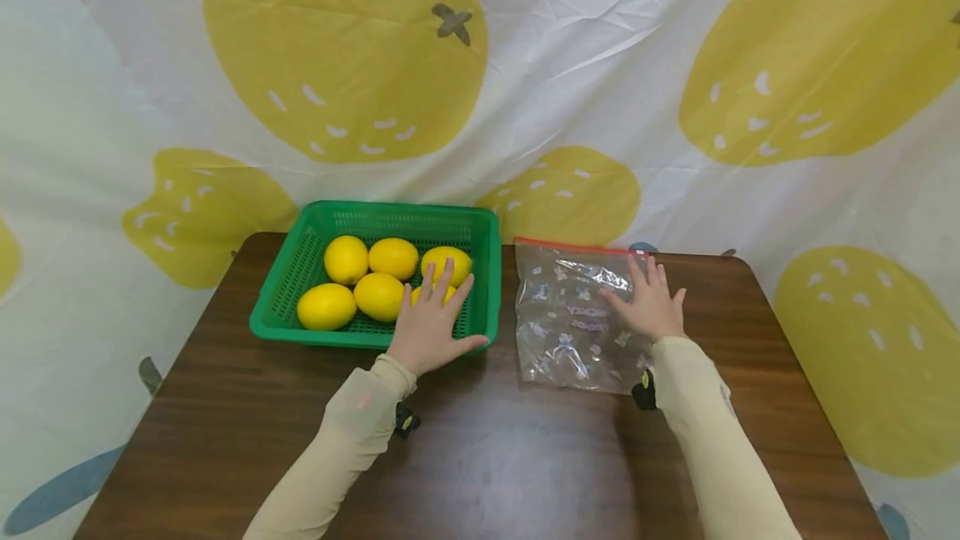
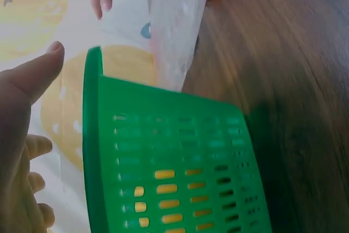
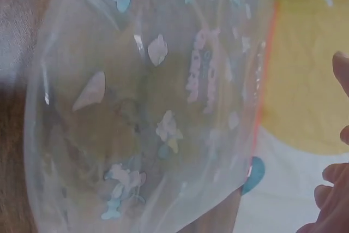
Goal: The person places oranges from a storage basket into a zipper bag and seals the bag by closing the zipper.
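Observation:
My left hand (image 1: 430,325) hovers with spread fingers over the front right part of a green plastic basket (image 1: 491,273). Several yellow lemons (image 1: 326,307) lie in the basket, and the hand partly covers one of them. In the left wrist view, thumb and fingers stay apart from the basket's rim (image 2: 94,135). My right hand (image 1: 654,307), fingers spread, is above the right side of a clear zip bag (image 1: 562,315) with a red zip edge and small printed figures. The right wrist view shows the bag (image 3: 136,107) lying flat, with the fingertips off it. Neither hand holds anything.
Both things sit on a dark brown wooden table (image 1: 510,457), the basket left of the bag. Behind the table hangs a white cloth (image 1: 585,48) printed with large yellow fruit. Dark wrist cameras (image 1: 407,421) are strapped at the cream sleeves.

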Action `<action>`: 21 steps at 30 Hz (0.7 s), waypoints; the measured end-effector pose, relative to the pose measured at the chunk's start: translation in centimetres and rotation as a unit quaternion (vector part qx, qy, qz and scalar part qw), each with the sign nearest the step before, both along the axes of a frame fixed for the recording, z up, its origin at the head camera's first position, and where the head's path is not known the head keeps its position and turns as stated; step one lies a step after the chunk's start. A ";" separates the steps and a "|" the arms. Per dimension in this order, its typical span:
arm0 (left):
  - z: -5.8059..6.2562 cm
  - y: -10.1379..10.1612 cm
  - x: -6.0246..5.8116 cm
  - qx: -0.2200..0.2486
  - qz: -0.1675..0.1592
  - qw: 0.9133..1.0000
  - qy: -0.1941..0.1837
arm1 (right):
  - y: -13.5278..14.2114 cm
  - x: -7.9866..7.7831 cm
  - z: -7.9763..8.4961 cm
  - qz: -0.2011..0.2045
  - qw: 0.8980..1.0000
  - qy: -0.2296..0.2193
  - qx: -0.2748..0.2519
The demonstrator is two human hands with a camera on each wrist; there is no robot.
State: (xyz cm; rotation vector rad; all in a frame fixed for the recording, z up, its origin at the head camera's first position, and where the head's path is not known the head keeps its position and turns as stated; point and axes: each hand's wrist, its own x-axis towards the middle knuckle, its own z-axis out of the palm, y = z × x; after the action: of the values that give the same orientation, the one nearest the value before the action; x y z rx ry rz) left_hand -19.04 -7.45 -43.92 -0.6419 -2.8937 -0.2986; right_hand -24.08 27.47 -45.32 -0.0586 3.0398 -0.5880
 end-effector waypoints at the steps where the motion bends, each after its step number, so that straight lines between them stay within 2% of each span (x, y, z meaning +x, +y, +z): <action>1: -0.1 0.2 0.0 -0.003 -0.004 1.000 -0.001 | 0.2 -0.3 -0.1 -0.004 1.000 -0.004 -0.002; 6: -0.5 0.7 -0.2 -0.017 -0.008 1.000 -0.003 | 1.4 -1.5 -0.5 -0.021 1.000 -0.012 -0.010; 13: -0.6 0.8 -0.1 0.020 -0.020 0.999 -0.030 | 1.6 -1.7 -0.2 -0.052 0.998 -0.040 -0.013; 21: -0.6 1.2 0.2 0.008 -0.043 0.999 -0.024 | 2.4 -2.8 -0.9 -0.065 0.997 -0.039 -0.011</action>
State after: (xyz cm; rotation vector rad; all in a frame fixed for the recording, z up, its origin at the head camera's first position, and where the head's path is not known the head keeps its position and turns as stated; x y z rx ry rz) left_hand -18.87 -6.25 -44.52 -0.7682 -2.9105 -0.3537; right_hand -26.88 29.84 -46.21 0.1597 2.9786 -0.6156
